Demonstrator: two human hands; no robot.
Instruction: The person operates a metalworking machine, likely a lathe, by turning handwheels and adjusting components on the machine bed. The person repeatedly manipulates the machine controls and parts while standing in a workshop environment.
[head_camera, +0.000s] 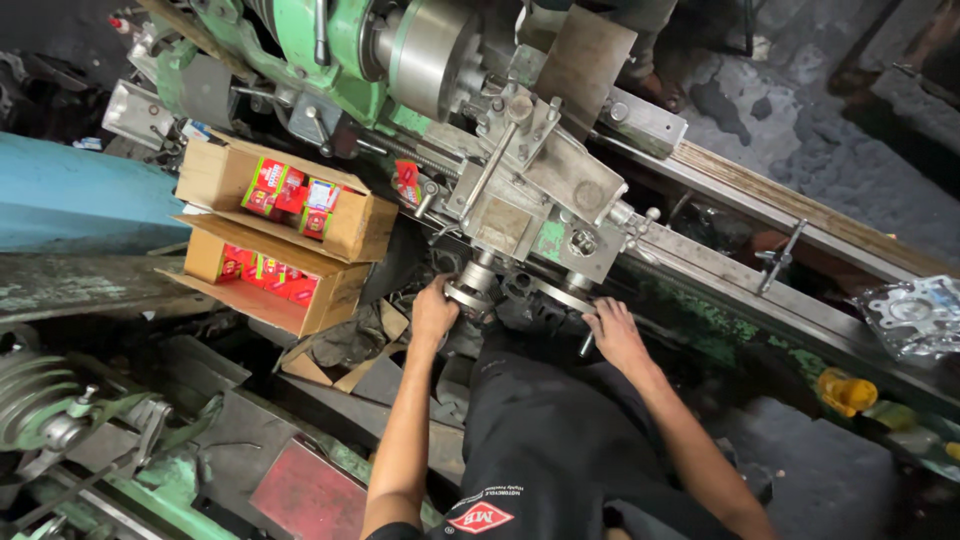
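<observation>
I stand at a green and grey metal lathe (420, 60) and look down at its carriage (530, 210). My left hand (432, 312) is closed around the rim of a round steel handwheel (470, 292) on the front of the carriage. My right hand (612, 330) rests with its fingers on a second handwheel (560, 296) just to the right, touching its small handle. A tool post with a lever (520, 125) sits on top of the carriage, close to the big steel chuck (432, 52).
An open cardboard box (350, 235) with several small red packets sits left of the carriage. The lathe bed rails (760, 220) run to the right. A shiny gasket packet (915, 315) and a yellow object (845, 392) lie at right. Another machine (90, 430) stands at bottom left.
</observation>
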